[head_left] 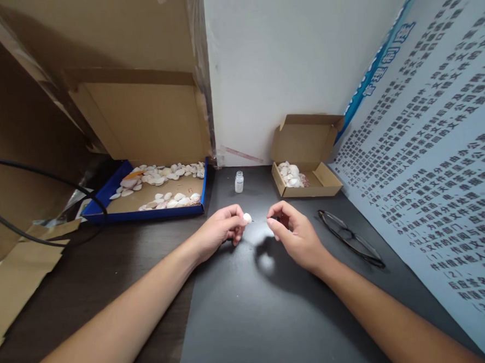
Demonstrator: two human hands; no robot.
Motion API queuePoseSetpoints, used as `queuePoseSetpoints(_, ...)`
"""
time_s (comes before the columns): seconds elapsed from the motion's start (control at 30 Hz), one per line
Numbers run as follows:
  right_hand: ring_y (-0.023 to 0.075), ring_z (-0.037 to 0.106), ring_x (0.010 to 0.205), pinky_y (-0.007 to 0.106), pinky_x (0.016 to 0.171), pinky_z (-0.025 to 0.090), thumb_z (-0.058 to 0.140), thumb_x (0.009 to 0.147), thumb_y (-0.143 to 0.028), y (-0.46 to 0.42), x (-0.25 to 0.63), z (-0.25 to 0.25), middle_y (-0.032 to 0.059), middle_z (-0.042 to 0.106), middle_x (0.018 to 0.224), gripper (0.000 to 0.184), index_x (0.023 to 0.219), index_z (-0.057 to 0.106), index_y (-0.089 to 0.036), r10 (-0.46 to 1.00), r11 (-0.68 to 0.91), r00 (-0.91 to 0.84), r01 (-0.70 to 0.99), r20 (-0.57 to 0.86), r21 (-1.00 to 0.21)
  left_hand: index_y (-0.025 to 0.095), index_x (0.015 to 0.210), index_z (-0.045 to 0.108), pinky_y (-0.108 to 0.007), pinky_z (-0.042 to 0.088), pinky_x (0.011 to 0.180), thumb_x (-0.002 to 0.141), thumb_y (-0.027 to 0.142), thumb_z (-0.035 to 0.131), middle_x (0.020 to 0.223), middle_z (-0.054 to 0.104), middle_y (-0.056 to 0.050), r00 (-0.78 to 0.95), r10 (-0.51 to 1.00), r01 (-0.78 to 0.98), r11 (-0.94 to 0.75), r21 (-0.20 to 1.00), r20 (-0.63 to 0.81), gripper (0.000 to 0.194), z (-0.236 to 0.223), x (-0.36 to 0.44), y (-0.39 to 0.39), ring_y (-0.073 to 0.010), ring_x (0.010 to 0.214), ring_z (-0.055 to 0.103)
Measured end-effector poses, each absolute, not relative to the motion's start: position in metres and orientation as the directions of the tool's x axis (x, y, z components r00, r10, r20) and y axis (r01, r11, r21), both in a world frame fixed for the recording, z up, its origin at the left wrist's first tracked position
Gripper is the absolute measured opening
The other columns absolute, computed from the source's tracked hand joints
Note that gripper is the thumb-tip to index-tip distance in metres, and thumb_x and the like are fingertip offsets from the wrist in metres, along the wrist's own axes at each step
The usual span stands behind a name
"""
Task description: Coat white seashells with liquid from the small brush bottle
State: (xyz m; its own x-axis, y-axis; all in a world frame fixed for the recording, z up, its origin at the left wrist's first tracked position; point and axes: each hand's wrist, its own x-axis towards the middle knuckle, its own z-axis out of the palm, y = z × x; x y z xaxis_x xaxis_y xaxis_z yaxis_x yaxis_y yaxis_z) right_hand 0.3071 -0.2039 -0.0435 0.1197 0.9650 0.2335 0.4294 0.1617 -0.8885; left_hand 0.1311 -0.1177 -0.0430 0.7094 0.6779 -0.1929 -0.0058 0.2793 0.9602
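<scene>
Between the thumb and fingertips of my left hand (224, 226) is a small white shell (247, 218), held above the dark mat. A tiny thin dark line shows at the shell's right edge; I cannot make out what it is. My right hand (291, 230) hovers a short gap to the right, its thumb and forefinger pinched together. Whatever those fingers hold, if anything, is too small to see. Beyond both hands a small clear glass bottle (239, 183) with a pale label stands upright and uncapped.
At the left back lies an open blue-edged box (146, 215) with many shells (176, 172). A smaller open cardboard box (309, 190) at the right back holds white shells (291, 176). Eyeglasses (350, 238) rest right of my right hand. A black cable (40, 171) loops at left.
</scene>
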Motion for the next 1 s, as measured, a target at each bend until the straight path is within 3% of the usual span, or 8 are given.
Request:
queuePoseSetpoints(0.13,0.0095,0.044,0.056,0.022,0.055,0.036,0.045,0.093,-0.037,-0.2052,0.3079,-0.0443,-0.0037,0.046,0.064,0.019,0.090,0.051,-0.019,0.970,0.178,0.096,0.346,0.224,-0.921,0.018,0.069,0.045,-0.019,0.035,0.048,0.071,0.023,0.062,0.055,0.048,0.005,0.708,0.678,-0.003,0.281,0.960,-0.196,0.018,-0.0425,0.1311,-0.1181,-0.0083,0.050,0.045)
queuePoseSetpoints(0.4,0.0100,0.044,0.059,0.022,0.056,0.037,0.054,0.086,-0.031,-0.2034,0.3072,-0.0424,-0.0025,0.047,0.067,0.013,0.085,0.053,-0.019,0.954,0.183,0.126,0.471,0.271,-0.863,0.019,0.069,0.046,-0.019,0.035,0.048,0.072,0.025,0.063,0.054,0.047,0.005,0.704,0.681,0.000,0.281,0.960,-0.200,0.019,-0.0425,0.1313,-0.1181,-0.0083,0.049,0.045)
queuePoseSetpoints(0.67,0.0096,0.045,0.058,0.023,0.057,0.037,0.047,0.093,-0.037,-0.2054,0.3077,-0.0451,-0.0029,0.047,0.068,0.019,0.090,0.051,-0.019,0.960,0.184,0.121,0.409,0.253,-0.894,0.018,0.070,0.045,-0.019,0.036,0.049,0.073,0.023,0.062,0.054,0.047,0.005,0.708,0.677,0.004,0.279,0.960,-0.199,0.018,-0.0427,0.1307,-0.1181,-0.0081,0.050,0.045)
queuePoseSetpoints(1.0,0.0097,0.043,0.059,0.022,0.057,0.036,0.056,0.086,-0.029,-0.2034,0.3063,-0.0441,-0.0027,0.047,0.069,0.011,0.087,0.053,-0.018,0.949,0.174,0.152,0.478,0.276,-0.861,0.018,0.071,0.045,-0.019,0.036,0.048,0.074,0.025,0.063,0.054,0.047,0.005,0.713,0.673,0.008,0.273,0.962,-0.197,0.020,-0.0436,0.1311,-0.1168,-0.0077,0.050,0.044)
